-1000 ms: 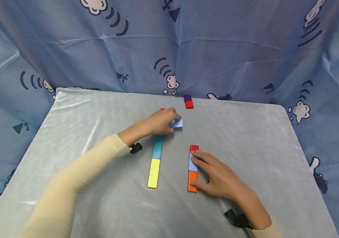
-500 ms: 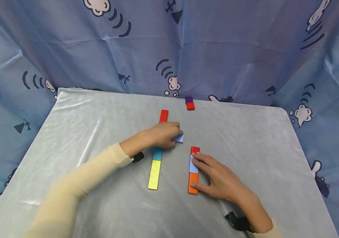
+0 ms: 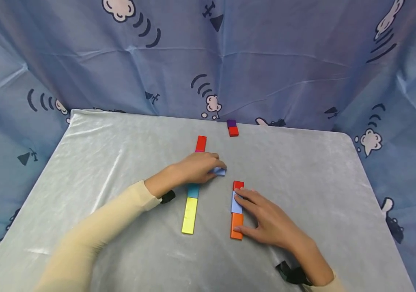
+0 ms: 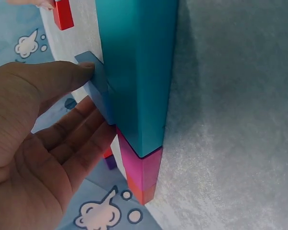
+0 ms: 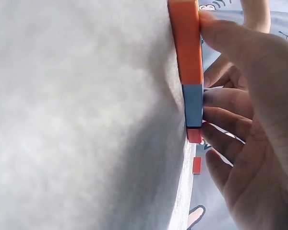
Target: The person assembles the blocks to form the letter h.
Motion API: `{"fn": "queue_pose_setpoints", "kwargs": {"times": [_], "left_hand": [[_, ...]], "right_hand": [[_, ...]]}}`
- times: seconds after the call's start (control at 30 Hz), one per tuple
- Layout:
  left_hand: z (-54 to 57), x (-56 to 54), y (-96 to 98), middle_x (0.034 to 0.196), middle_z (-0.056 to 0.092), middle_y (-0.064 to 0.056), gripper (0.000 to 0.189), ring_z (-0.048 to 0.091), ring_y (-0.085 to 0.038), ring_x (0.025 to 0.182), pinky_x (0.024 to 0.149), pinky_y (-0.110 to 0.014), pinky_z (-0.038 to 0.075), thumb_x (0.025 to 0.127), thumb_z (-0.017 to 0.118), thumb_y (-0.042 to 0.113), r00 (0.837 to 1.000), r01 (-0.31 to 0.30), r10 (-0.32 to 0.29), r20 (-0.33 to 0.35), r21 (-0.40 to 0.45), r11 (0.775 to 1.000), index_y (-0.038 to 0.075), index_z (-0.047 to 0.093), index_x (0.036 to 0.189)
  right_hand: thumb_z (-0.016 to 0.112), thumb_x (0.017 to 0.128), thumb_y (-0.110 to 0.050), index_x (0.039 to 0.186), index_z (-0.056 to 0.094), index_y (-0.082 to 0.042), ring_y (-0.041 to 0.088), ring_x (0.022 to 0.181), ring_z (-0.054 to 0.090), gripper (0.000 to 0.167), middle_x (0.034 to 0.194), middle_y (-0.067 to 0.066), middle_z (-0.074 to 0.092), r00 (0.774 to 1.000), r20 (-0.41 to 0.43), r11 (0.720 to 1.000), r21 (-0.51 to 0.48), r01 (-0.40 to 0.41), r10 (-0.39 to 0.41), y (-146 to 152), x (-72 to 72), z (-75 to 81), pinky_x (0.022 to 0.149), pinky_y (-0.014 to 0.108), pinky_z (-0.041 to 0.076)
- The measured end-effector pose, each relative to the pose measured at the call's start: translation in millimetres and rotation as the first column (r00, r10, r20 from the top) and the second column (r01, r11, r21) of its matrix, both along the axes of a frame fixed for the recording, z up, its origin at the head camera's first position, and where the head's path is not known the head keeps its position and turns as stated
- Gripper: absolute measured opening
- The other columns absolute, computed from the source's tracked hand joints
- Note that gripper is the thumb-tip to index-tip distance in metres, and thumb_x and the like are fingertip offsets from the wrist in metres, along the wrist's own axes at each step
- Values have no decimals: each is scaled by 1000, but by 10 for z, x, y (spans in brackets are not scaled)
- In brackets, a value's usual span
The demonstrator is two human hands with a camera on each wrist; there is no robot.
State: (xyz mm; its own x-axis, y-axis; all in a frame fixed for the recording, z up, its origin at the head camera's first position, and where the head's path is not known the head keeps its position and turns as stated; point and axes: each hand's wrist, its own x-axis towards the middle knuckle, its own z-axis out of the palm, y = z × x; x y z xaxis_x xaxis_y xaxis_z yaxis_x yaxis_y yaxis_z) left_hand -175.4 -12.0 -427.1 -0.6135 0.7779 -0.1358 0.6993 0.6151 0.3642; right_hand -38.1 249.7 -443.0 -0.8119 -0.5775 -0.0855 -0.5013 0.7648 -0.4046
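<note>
My left hand [image 3: 197, 168] pinches a light blue block [image 4: 99, 91] between thumb and fingers, its end right beside a teal block [image 4: 137, 72]. That teal block lies in a straight row with a yellow block [image 3: 190, 215], a magenta block [image 4: 140, 167] and a red block [image 3: 201, 143]; the hand covers part of the row in the head view. My right hand [image 3: 270, 219] rests at a second, shorter row, thumb on an orange block [image 3: 236, 227] and fingertips on a light blue block [image 5: 193, 105]. A small red block [image 3: 238, 185] ends this row.
At the table's far edge sit another red block [image 3: 233, 132] and a purple block [image 3: 231, 124]. A pale grey cloth covers the table [image 3: 302, 162]. A patterned blue curtain [image 3: 273, 61] hangs behind it and at both sides.
My left hand has moved nearer along the row with the light blue block, uncovering the red block at its far end. My right hand stays in place at the shorter row.
</note>
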Motion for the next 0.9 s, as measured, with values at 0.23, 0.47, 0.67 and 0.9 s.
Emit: {"fn": "queue_pose_setpoints", "kwargs": {"times": [0.23, 0.47, 0.67, 0.9], "left_hand": [[6, 5, -6, 120, 74, -8, 35, 70, -21, 105, 96, -34, 63, 100, 73, 17, 1000, -1, 1, -15, 0, 1000, 16, 73, 135], [-7, 9, -22, 119, 74, -9, 32, 71, -22, 103, 95, -35, 64, 100, 71, 15, 1000, -2, 2, -28, 19, 1000, 14, 74, 132], [-5, 2, -56, 120, 73, -8, 34, 70, -21, 103, 95, -34, 63, 100, 72, 14, 1000, -17, 17, -7, 28, 999, 14, 73, 134], [4, 11, -67, 124, 72, -8, 37, 70, -22, 108, 100, -36, 63, 100, 71, 14, 1000, -19, 19, 2, 30, 999, 13, 71, 136]], "right_hand": [[84, 86, -55, 156, 54, -14, 25, 151, 50, 87, 164, 3, 49, 1000, -4, 1000, -1, -9, 9, 4, -2, -2, 128, 50, 42], [85, 85, -56, 156, 54, -14, 25, 151, 50, 88, 164, 4, 49, 1000, -7, 1000, 2, -5, 5, 11, -1, 4, 127, 50, 42], [86, 85, -54, 156, 54, -13, 26, 151, 51, 88, 164, 4, 50, 1000, -1, 1000, 6, -2, 2, 2, -12, 14, 127, 51, 43], [86, 85, -54, 156, 54, -13, 26, 151, 51, 88, 164, 5, 50, 1000, -4, 1000, 4, -6, 6, 7, -16, 21, 126, 51, 44]]}}
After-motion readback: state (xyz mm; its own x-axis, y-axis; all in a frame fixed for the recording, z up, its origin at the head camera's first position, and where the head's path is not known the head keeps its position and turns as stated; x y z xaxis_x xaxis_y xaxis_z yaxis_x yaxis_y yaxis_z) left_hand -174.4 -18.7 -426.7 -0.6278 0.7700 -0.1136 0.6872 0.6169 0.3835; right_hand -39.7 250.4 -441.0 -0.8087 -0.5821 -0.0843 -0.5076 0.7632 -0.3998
